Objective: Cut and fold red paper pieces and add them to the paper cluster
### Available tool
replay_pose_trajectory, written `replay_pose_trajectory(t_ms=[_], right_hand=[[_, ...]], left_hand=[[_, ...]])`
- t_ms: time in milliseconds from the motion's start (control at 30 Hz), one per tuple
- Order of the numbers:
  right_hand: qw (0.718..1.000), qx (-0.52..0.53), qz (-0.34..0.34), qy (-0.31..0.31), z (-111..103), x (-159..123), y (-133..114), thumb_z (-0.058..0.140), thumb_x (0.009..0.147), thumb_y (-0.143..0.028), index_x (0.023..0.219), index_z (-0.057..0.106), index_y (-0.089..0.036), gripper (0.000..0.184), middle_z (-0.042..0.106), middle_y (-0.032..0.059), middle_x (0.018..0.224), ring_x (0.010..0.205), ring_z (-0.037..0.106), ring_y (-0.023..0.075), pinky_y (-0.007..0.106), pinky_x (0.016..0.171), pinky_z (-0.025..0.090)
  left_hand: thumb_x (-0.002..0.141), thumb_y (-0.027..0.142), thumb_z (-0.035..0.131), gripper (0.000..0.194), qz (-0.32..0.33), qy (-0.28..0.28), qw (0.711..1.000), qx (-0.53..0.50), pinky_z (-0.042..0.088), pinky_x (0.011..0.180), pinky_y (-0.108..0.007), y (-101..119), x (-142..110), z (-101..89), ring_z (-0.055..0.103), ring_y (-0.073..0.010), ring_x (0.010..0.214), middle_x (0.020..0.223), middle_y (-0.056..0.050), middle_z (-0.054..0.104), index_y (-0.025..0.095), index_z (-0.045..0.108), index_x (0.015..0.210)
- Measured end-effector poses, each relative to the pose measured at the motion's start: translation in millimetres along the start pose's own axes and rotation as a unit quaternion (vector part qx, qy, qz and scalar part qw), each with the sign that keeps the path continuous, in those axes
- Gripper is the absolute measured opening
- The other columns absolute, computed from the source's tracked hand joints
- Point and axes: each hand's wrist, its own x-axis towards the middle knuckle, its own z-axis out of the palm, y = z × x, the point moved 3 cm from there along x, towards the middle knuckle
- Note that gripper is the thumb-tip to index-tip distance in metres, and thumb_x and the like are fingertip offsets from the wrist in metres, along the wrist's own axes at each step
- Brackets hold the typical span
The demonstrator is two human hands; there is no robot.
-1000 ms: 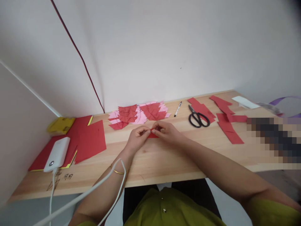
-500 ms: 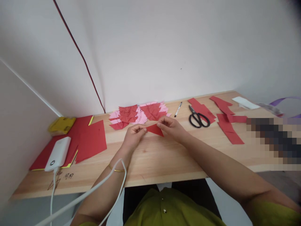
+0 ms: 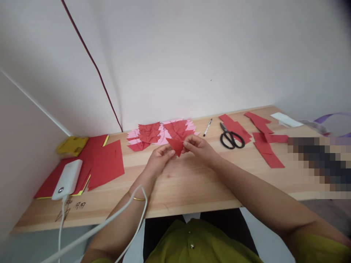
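A small red paper triangle point(image 3: 176, 145) is held up between my two hands, one corner pointing down and another to the upper left. My left hand point(image 3: 161, 155) pinches its left side between thumb and fingers. On the other side, the thumb and forefinger of my right hand point(image 3: 197, 147) close on its right edge. Beyond my hands, at the wall side of the table, lie folded red paper pieces point(image 3: 149, 132) among folded pink paper pieces point(image 3: 164, 135). My fingers hide part of the triangle.
To the right are black-handled scissors point(image 3: 231, 138), a pen point(image 3: 207, 127) and red paper strips point(image 3: 270, 155). On the left lie red paper sheets point(image 3: 106, 164), a white power bank point(image 3: 68, 178) and a yellow packet point(image 3: 72, 145). A white cable point(image 3: 109, 218) crosses my left forearm.
The red paper triangle has turned between my hands, its lower corner shifting left and another corner now pointing to the upper left. My left fingers have re-gripped it slightly further right.
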Motion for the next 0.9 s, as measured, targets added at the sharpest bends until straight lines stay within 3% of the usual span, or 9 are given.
replay_pose_trajectory(t_ms=[100, 300, 433, 633, 900], right_hand=[[1.0, -0.003, 0.009, -0.028, 2.7, -1.5, 0.1, 0.061, 0.08, -0.047, 0.081, 0.053, -0.018, 0.029, 0.067, 0.002, 0.072, 0.07, 0.062, 0.0131, 0.028, 0.071, 0.046], [0.997, 0.007, 0.063, -0.044, 4.1, -2.2, 4.3, 0.056, 0.083, -0.051, 0.081, 0.056, -0.018, 0.033, 0.068, 0.0026, 0.073, 0.073, 0.064, 0.0137, 0.03, 0.075, 0.048], [0.997, -0.003, 0.062, -0.044, 4.0, -1.6, 5.0, 0.058, 0.082, -0.049, 0.081, 0.056, -0.017, 0.032, 0.068, 0.0027, 0.074, 0.074, 0.064, 0.0137, 0.03, 0.075, 0.048], [0.997, 0.001, 0.061, -0.056, 5.4, -1.5, 6.4, 0.056, 0.084, -0.048, 0.083, 0.054, -0.017, 0.031, 0.068, 0.0033, 0.075, 0.075, 0.066, 0.0137, 0.028, 0.073, 0.047], [0.996, -0.049, 0.004, -0.076, 8.0, -3.0, 0.2, 0.057, 0.084, -0.046, 0.085, 0.053, -0.018, 0.029, 0.067, 0.0028, 0.077, 0.078, 0.069, 0.0171, 0.03, 0.073, 0.048]], left_hand=[[0.074, 0.031, 0.067, 0.019, 0.015, 0.018, 0.998, 0.056, 0.046, 0.066, -0.026, -3.2, 0.0, -1.0, 0.058, -0.012, 0.065, 0.074, -0.002, 0.066, 0.015, 0.068, 0.084], [0.079, 0.028, 0.06, 0.016, 0.074, 0.035, 0.978, 0.191, 0.047, 0.069, -0.027, 6.6, -1.0, -3.1, 0.059, -0.014, 0.071, 0.078, -0.003, 0.066, 0.015, 0.069, 0.085], [0.081, 0.025, 0.056, 0.016, 0.122, 0.037, 0.956, 0.264, 0.047, 0.072, -0.028, 12.2, -2.9, -2.0, 0.059, -0.0148, 0.074, 0.081, -0.004, 0.066, 0.016, 0.068, 0.087], [0.082, 0.023, 0.054, 0.019, 0.157, 0.051, 0.943, 0.288, 0.047, 0.08, -0.03, 14.5, -3.3, -2.6, 0.061, -0.0169, 0.085, 0.091, -0.005, 0.069, 0.018, 0.069, 0.093], [0.084, 0.022, 0.052, 0.019, 0.144, 0.056, 0.945, 0.288, 0.048, 0.07, -0.026, 17.7, -4.4, -0.9, 0.06, -0.0136, 0.076, 0.089, -0.004, 0.068, 0.018, 0.068, 0.092]])
